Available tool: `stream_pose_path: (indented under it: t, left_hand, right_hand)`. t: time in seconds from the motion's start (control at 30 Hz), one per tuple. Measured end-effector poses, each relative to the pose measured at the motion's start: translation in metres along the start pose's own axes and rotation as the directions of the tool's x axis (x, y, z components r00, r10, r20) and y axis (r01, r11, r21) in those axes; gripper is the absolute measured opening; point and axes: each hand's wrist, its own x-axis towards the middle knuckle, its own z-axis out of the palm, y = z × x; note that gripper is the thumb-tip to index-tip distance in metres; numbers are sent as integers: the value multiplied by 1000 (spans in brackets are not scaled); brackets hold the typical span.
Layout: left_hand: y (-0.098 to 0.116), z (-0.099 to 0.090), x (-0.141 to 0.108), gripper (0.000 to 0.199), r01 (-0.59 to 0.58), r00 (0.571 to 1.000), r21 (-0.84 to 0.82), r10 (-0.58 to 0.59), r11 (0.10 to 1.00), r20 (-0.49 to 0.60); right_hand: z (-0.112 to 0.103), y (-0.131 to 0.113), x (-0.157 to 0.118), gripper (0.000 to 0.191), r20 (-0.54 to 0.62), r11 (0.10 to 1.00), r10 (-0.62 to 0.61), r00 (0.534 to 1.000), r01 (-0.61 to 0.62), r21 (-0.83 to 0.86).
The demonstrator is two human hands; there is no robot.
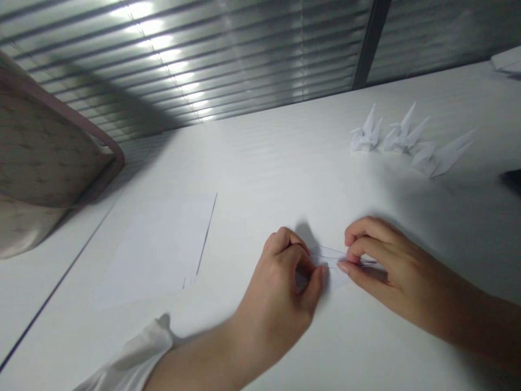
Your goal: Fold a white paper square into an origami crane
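Note:
Between my two hands, low over the white table, is a small folded piece of white paper (330, 262) with several crease lines and layered edges. My left hand (285, 277) pinches its left end, thumb and curled fingers together. On the other side, the thumb and fingers of my right hand (382, 266) close on the narrow right end. Part of the paper is hidden under the fingers. Beyond my right hand stand three folded paper cranes, a left one (366, 133), a middle one (404, 133) and a right one (442, 155).
A stack of white paper (163, 244) lies on the table (260, 163) to the left. At the far left stands a patterned bag (44, 146). Window blinds (244, 54) run along the back edge. A dark object (512, 180) and a white object (507, 61) show at the right.

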Motion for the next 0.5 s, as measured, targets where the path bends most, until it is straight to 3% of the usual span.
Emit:
stream_pose_path:
  t: [0.3,0.5]
  left_hand:
    - [0,1,-1,20,-31,1000,19,31,999,-3]
    - [-3,3,-4,13,-93,995,136,97,986,-25]
  right_hand:
    - [-2,-1,4,16,35,998,13,999,-11,-58]
    - [2,-3,2,14,26,995,-6,1000,9,-100]
